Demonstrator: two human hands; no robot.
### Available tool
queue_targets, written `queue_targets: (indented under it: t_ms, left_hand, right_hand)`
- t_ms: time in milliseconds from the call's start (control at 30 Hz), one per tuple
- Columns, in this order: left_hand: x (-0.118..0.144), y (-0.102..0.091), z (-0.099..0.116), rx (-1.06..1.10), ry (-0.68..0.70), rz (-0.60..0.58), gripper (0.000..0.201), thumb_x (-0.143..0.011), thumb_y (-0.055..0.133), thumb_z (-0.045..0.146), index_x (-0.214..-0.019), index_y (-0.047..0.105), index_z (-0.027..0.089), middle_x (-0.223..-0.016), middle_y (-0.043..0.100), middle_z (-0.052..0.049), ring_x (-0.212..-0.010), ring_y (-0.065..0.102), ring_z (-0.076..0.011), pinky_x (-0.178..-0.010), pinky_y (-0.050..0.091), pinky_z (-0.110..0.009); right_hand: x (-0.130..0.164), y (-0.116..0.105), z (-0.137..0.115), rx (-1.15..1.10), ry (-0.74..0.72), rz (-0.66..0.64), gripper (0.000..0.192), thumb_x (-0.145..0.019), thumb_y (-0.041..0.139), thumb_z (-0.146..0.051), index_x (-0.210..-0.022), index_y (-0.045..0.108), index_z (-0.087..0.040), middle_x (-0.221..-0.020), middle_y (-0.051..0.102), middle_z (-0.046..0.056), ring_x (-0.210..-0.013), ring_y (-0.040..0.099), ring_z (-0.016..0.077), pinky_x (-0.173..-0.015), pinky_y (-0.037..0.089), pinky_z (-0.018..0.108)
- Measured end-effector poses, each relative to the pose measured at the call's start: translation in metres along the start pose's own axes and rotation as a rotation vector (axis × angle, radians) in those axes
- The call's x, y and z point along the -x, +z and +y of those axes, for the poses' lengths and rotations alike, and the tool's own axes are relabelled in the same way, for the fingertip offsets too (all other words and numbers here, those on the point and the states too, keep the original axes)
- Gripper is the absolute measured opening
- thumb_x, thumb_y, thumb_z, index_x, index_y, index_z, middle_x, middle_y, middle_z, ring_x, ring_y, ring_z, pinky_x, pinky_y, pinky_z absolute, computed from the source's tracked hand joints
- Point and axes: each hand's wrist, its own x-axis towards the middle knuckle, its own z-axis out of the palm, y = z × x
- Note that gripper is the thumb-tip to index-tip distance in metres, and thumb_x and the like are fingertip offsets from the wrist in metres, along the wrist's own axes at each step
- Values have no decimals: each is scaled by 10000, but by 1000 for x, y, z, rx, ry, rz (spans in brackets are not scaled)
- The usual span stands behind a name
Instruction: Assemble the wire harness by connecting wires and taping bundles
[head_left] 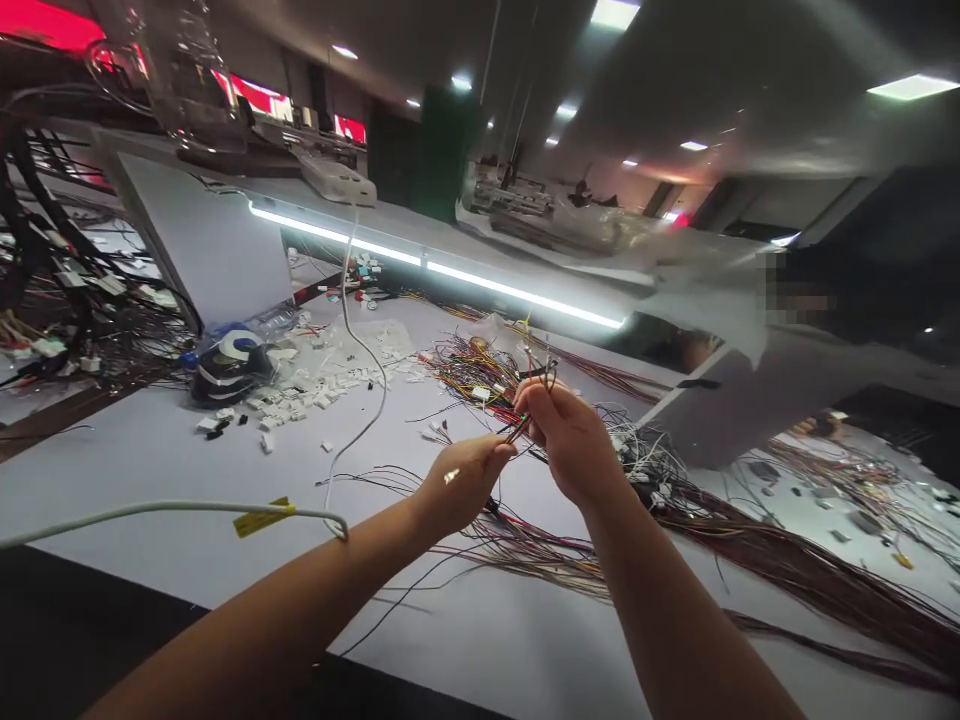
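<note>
The right hand covers its own fingertips and the part of the wires it grips. The white connectors are too small to tell apart. The long wire bundle runs off the right edge. A pixelated patch hides a person behind the bench.

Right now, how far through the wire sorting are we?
Done: I cannot tell. In hand: the left hand and right hand pinch a few thin wires. Left: long loose wires and small white connectors cover the table.
</note>
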Motion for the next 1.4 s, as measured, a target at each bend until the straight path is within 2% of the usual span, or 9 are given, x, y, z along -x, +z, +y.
queue_targets:
  t_ms: [200, 367, 500, 600, 700, 867, 1000, 1133, 1400]
  left_hand:
    - [-2, 32, -8, -19, 89, -96, 465, -989, 247, 434, -877, 637, 206, -796, 630, -47, -797, 590, -187, -791, 475, -334]
    - [20, 42, -36, 146, -23, 12, 531, -839, 615, 451, -1318, 492, 257, -1350, 476, -102, -1158, 490, -230, -903, 469, -361]
    - [34, 44, -57, 534, -468, 26, 426, -729, 724, 463, -1060, 662, 201, -848, 642, -26, -600, 546, -130, -486, 425, -244]
    - [38, 40, -62, 674, -572, 50, 366, -820, 603, 515, -795, 654, 154, -498, 465, 60, -379, 383, -79, -377, 305, -213]
    - [44, 23, -67, 811, -624, 249, 309, -877, 531, 480, -818, 581, 181, -534, 436, 68, -472, 482, -98, -507, 454, -237]
    - [60, -40, -86, 874, -662, 609, 162, -832, 609, 348, -849, 530, 207, -572, 375, 94, -468, 431, -78, -656, 517, -293]
    - [68, -80, -86, 69, -388, 889, 558, -710, 750, 361, -1194, 502, 237, -1096, 594, -74, -1022, 588, -247, -929, 462, -452]
    - [58, -72, -60, -339, -137, 462, 457, -763, 704, 393, -1183, 600, 244, -1372, 519, -112, -1301, 431, -329, -1092, 316, -504]
    - [8, 1, -33, -21, -9, -128, 614, -902, 495, 499, -1432, 371, 215, -1427, 508, -102, -1324, 445, -248, -1107, 350, -436]
  right_hand:
    - [-9, -26, -6, -228, -36, 264, 375, -823, 620, -553, -727, 595, -192, -652, 472, -30, -478, 354, 58, -404, 244, 191]
    - [-14, -44, 3, -355, 14, 381, 362, -813, 633, -547, -747, 611, -192, -627, 470, -47, -485, 376, 52, -408, 262, 170]
    - [-20, -62, 6, -426, -24, 393, 324, -803, 663, -492, -752, 613, -175, -729, 568, -20, -496, 402, 44, -396, 266, 164]
    - [-24, -86, 8, -495, -105, 569, 253, -853, 615, -408, -753, 585, -178, -627, 514, -50, -454, 369, 40, -381, 234, 163]
    - [-24, -110, 14, -582, -157, 819, 175, -902, 542, -325, -795, 554, -188, -584, 455, -78, -425, 337, 33, -379, 220, 160]
    - [-19, -113, 27, -596, -74, 729, 184, -869, 597, -351, -807, 562, -181, -595, 485, -70, -431, 382, 29, -401, 263, 157]
    - [-25, -89, 29, -482, -37, 503, 272, -828, 642, -444, -827, 598, -176, -624, 579, -38, -448, 452, 52, -404, 314, 171]
    - [-31, -61, 21, -400, -3, 319, 308, -824, 639, -477, -843, 620, -171, -673, 647, -9, -480, 517, 73, -423, 371, 189]
    - [-30, -9, 0, -391, 59, 44, 313, -853, 605, -501, -840, 635, -189, -699, 656, -4, -508, 535, 81, -452, 417, 209]
